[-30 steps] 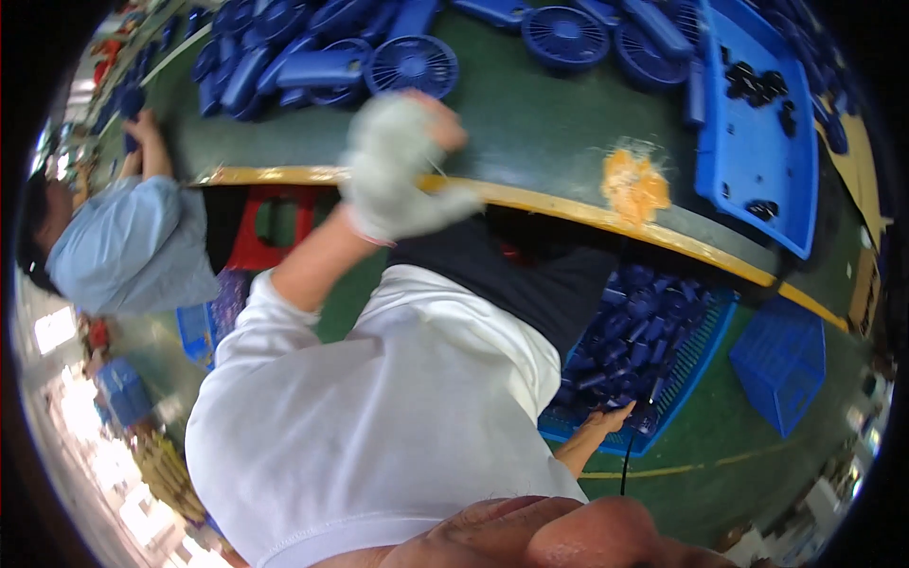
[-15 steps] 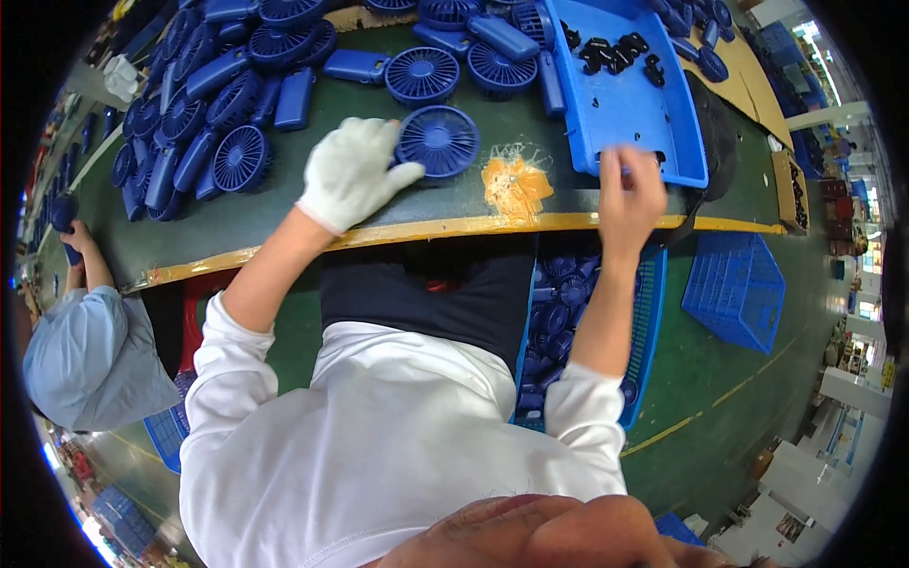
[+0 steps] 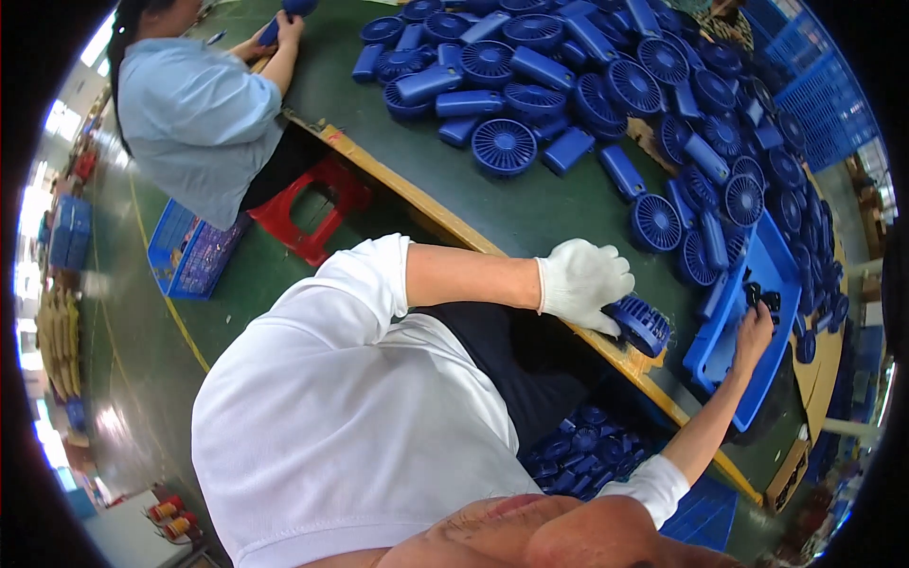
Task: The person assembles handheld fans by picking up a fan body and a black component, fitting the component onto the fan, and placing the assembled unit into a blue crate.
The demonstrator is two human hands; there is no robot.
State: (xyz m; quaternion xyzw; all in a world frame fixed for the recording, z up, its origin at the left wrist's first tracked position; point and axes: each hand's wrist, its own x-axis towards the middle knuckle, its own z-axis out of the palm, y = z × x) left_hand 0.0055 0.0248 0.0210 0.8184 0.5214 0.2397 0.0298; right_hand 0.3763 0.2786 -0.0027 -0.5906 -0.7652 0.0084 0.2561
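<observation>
My left hand (image 3: 582, 282), in a white knitted glove, is closed on a blue handheld fan (image 3: 642, 325) near the table's front edge. The fan stands tilted, its slatted side toward the right; the glove hides its handle end. My bare right hand (image 3: 754, 333) reaches into a blue plastic tray (image 3: 705, 358) on the right. Its fingertips are pinched at a small black part (image 3: 755, 290) among several similar ones. The exact shape of that part is too small to make out.
Many blue fans (image 3: 504, 147) lie heaped across the green table (image 3: 431, 175). Below its yellow edge is a container of more fans (image 3: 592, 450). To the left, a co-worker (image 3: 194, 118) in light blue handles a blue fan beside a red stool (image 3: 308, 213).
The view has swung left, bringing the co-worker into fuller sight. My left hand has tipped the fan from lying flat. My right hand has moved from the tray's near rim to the black parts inside.
</observation>
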